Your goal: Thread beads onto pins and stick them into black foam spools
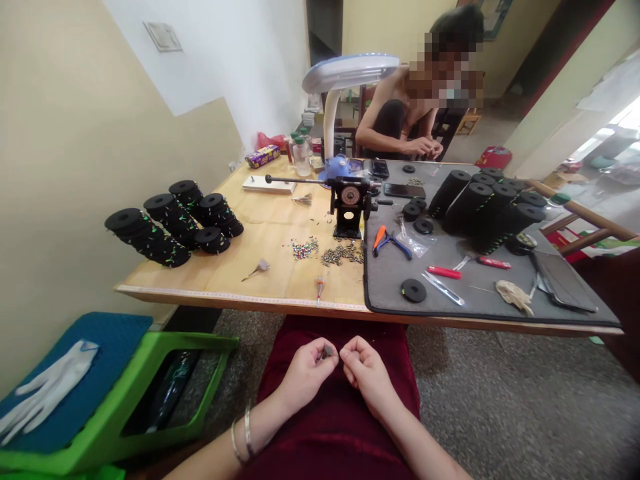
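Over the dark red cloth (335,427) on my lap, both hands meet with the fingertips almost touching. My left hand (313,370) is closed in a pinch, and a small greyish piece (327,351) shows between its thumb and fingers, too small to name. Pinched as well, my right hand (367,370) hides whatever may be in its fingertips. On the table edge just beyond lie a small red-banded bundle (320,288) and a pale-tipped bundle (257,269). Behind them are a pile of colourful beads (305,249) and a pile of dark small pieces (343,253).
A black clamp device (349,203) stands mid-table beneath a lamp (350,72). Black foam spools stand at left (150,237) and right (473,207). Pliers (390,243) and tweezers (444,288) lie on the grey mat (480,237). Another person (395,127) sits opposite. A green stool (165,400) stands left.
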Demonstrator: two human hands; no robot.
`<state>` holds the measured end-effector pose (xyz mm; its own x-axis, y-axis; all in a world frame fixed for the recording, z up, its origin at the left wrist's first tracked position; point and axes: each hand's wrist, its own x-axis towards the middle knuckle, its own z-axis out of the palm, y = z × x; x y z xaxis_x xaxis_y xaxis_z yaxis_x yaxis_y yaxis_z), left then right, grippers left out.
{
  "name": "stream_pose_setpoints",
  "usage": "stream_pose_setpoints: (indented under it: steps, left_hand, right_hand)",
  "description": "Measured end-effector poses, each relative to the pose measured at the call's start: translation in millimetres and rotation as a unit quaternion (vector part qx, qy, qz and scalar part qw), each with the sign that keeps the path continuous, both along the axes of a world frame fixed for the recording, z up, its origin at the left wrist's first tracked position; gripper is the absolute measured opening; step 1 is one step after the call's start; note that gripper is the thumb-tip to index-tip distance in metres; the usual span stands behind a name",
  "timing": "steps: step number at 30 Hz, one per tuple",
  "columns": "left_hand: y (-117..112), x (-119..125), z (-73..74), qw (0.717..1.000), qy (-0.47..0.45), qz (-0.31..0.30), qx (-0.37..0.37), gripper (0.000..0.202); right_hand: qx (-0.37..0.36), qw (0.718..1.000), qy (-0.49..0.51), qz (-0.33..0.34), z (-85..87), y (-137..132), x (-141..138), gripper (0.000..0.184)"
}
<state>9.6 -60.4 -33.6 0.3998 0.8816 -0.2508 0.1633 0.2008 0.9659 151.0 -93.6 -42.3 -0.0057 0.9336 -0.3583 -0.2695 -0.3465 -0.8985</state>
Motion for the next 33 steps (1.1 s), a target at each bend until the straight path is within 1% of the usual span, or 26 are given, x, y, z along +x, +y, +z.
stream_pose_setpoints:
  steps: [6,8,11,13,16,18,21,23,25,30,33]
  left_hand:
    - [2,-1,7.3,1.000,0.021,-0.008,0.013,0.014]
    - [3,-2,8.8,1.000,0.007,0.003,0.006,0.015]
    - [3,-3,9.3,1.000,-0.002,0.014,0.003,0.015]
    - [3,-3,8.1,1.000,0.005,0.018,0.011,0.014]
    - [3,-2,5.0,0.999,0.022,0.032,0.031,0.014]
    - [5,-4,2.8,0.998,0.031,0.044,0.044,0.015]
    - [11,-9,1.8,0.995,0.027,0.075,0.051,0.016]
    - [15,-14,3.3,0.994,0.014,0.101,0.041,0.016]
    - [18,-18,5.8,0.994,0.002,0.104,0.019,0.016]
    - [14,-20,9.0,0.996,-0.040,0.031,-0.069,0.013]
    - [9,-16,10.8,0.991,-0.065,0.008,-0.115,0.018]
  right_hand:
    - [-0.011,1.000,0.020,0.009,-1.3,1,3,0.035]
    - [-0.010,0.999,0.003,0.032,0.2,1,5,0.032]
    - [0.017,0.997,-0.050,0.058,3.7,1,5,0.022]
    - [0.032,0.995,-0.077,0.055,5.6,1,4,0.017]
    - [0.025,0.994,-0.098,0.048,7.1,-2,4,0.012]
    - [0.021,0.993,-0.109,0.047,7.3,-4,5,0.011]
    - [0.032,0.992,-0.123,0.027,6.8,-6,8,0.011]
    - [0.029,0.993,-0.112,0.012,6.0,-7,10,0.011]
    - [0.020,0.996,-0.087,0.002,5.6,-8,11,0.012]
    - [0.010,0.998,-0.060,-0.012,7.6,-8,9,0.022]
    - [0.020,0.997,-0.074,-0.016,7.6,-7,8,0.026]
